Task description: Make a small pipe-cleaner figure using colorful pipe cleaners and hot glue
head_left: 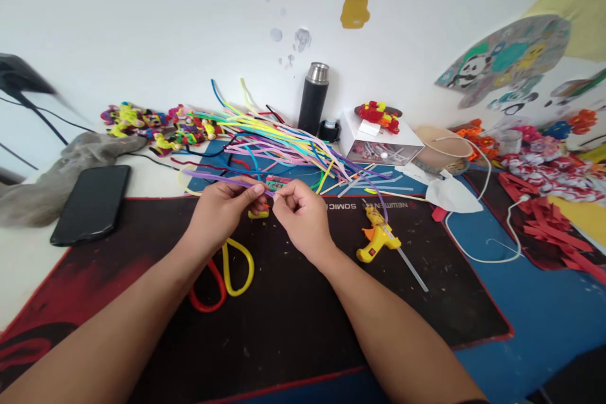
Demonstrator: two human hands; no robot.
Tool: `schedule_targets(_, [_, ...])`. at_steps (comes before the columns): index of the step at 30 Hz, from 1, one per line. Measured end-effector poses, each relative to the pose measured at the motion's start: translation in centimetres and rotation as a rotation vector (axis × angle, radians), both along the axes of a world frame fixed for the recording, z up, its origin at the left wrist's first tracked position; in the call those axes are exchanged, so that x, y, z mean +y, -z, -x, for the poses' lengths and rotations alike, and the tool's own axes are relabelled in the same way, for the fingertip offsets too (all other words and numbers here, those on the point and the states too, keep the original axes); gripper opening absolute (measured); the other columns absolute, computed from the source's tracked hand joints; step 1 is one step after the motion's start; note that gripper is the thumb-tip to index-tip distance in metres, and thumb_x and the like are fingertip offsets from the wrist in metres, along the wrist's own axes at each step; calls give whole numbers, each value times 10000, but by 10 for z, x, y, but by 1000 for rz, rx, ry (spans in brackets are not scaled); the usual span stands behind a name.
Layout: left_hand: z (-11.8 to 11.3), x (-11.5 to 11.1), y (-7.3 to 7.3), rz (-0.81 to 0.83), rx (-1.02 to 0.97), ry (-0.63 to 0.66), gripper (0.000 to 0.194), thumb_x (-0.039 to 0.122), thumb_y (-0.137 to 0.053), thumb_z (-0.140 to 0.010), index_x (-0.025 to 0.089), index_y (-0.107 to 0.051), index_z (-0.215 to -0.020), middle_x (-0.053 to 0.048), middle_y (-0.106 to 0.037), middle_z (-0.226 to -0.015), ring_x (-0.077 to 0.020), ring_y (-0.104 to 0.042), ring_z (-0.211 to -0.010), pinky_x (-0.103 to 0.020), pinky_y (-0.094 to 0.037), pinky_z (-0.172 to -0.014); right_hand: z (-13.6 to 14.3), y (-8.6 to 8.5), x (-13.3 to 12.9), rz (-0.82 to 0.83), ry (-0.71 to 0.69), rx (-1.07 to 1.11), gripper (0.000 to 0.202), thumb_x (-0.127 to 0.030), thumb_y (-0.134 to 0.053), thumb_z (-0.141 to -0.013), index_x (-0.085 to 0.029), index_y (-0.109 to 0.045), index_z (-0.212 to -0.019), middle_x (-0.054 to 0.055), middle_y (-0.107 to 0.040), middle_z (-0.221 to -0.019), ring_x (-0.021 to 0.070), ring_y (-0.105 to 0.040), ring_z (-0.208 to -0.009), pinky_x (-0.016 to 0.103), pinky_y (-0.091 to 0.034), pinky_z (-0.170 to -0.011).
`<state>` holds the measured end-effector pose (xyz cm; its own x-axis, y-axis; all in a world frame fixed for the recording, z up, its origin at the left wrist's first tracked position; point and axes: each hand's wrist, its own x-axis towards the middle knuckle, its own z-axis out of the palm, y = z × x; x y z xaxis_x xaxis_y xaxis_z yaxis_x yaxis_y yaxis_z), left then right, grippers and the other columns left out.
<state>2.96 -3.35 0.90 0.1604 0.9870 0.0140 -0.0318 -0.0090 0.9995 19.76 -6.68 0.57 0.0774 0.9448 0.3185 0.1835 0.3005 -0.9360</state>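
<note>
My left hand [227,205] is closed on a purple pipe cleaner [208,175], thumb and index finger pinching it near the middle of the mat. Right beside it, my right hand [303,211] pinches the same purple strand, its fingertips almost touching the left ones. The strand's loop extends to the left past my left hand. Below my left hand lie scissors with one red and one yellow handle [239,268]. A small yellow piece [258,214] rests between the hands. Behind them spreads a pile of colourful pipe cleaners [284,139].
A yellow glue gun [379,237] lies right of my hands on the black mat [293,328]. A black phone [92,202] is at the left. Behind stand a black thermos [314,98] and a white box [379,139]; red strips [549,221] lie far right.
</note>
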Motion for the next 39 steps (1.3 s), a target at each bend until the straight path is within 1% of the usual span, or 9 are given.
schedule_targets(4, [1,-3,-11,-77,165,-61,308,494,-853,-823,187,-824,-828,-54,-786,-739,-198,-722,-656,-277,-585,-613,0,0,0,0,12,-44,132,-275,-630,-883,-240,-592,-761,-97,-408,-547,118,-394,-494,259,-353,-544])
schedule_targets(10, [3,-5,-22,-148,320,-65,213,412,-747,-863,220,-793,-781,-40,-797,-745,-223,-743,-670,-305,-596,-631,-2,1,0,-14,-14,-105,120,-266,-618,-876,-237,-590,-763,-102,-408,-539,112,-392,-489,255,-354,-550])
schedule_targets(15, [8,-8,-23,-368,516,-62,190,392,-706,-911,265,-833,-848,-29,-835,-860,-248,-768,-791,-332,-592,-753,-5,2,1,-11,-49,-195,106,-221,-634,-839,-235,-575,-752,-106,-407,-540,108,-398,-499,255,-341,-561])
schedule_targets(18, [8,-10,-26,-426,534,-63,165,347,-710,-910,274,-840,-840,-35,-837,-879,-258,-765,-827,-340,-575,-803,-6,2,2,-20,-60,-259,113,-202,-634,-842,-234,-575,-751,-104,-426,-540,107,-411,-504,254,-346,-577])
schedule_targets(24, [4,-12,-25,-460,482,-103,110,317,-809,-828,288,-819,-723,-37,-770,-740,-248,-698,-731,-296,-481,-686,-7,7,3,-22,-100,-361,138,-217,-649,-884,-244,-570,-774,-98,-451,-558,112,-430,-510,267,-324,-579])
schedule_targets(28, [0,-14,-23,-395,439,-50,64,316,-816,-810,285,-828,-756,-25,-788,-757,-241,-688,-728,-290,-481,-686,-6,9,3,23,-86,-363,169,-227,-645,-884,-245,-538,-754,-82,-488,-577,122,-463,-533,275,-323,-580])
schedule_targets(31, [-1,-11,-21,-264,352,-66,84,332,-831,-813,254,-830,-780,-25,-795,-756,-225,-703,-717,-282,-513,-676,-6,7,4,63,-104,-240,127,-264,-642,-901,-247,-579,-792,-80,-489,-585,126,-460,-529,272,-335,-565])
schedule_targets(34, [-1,-6,-18,-90,110,-97,183,388,-881,-795,214,-821,-792,-35,-781,-718,-212,-711,-674,-295,-565,-666,-6,5,5,106,-129,-54,120,-337,-641,-933,-248,-629,-854,-70,-506,-609,133,-475,-534,266,-363,-543])
schedule_targets(39, [-2,1,-10,148,-284,-35,369,423,-1026,-642,173,-830,-831,-64,-797,-737,-185,-729,-643,-292,-624,-665,-7,4,8,169,-129,126,219,-460,-682,-945,-242,-662,-927,-66,-525,-604,132,-485,-499,260,-376,-492])
